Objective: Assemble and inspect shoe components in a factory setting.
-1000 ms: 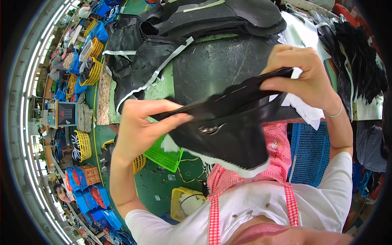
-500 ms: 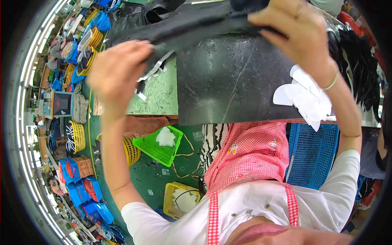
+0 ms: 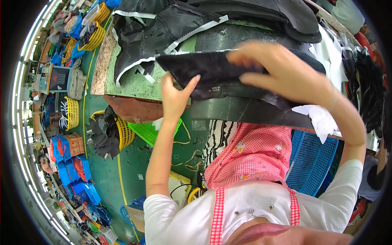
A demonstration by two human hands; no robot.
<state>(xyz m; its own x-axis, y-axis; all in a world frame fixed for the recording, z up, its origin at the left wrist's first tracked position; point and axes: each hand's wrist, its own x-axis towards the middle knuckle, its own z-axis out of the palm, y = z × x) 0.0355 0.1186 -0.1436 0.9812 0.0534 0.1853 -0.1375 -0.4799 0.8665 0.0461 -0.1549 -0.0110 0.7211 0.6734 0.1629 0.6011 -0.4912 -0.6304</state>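
Observation:
A black piece of leather-like material [image 3: 208, 75] with a fuzzy face lies spread over the near side of the table. My left hand [image 3: 176, 97] pinches its left corner, the thumb on top and the other fingers partly hidden behind the edge. Above the piece's right part is my right hand [image 3: 277, 69], blurred, its thumb apart from the curved fingers. Under the piece shows a dark work board [image 3: 245, 110]. Farther back, several black cut pieces [image 3: 159, 34] with white edge strips lie in a heap.
White cut pieces [image 3: 322, 120] hang at the table's right front edge. Black strips [image 3: 369, 81] hang at the far right. Below stand a blue basket [image 3: 312, 163], a green basket [image 3: 149, 132] and a yellow basket [image 3: 125, 134]. The green table top [image 3: 134, 87] shows at left.
Both hands have come nearer and lower with the black material, which now lies on the board. My left hand has moved right. The heap of black pieces behind shows more fully.

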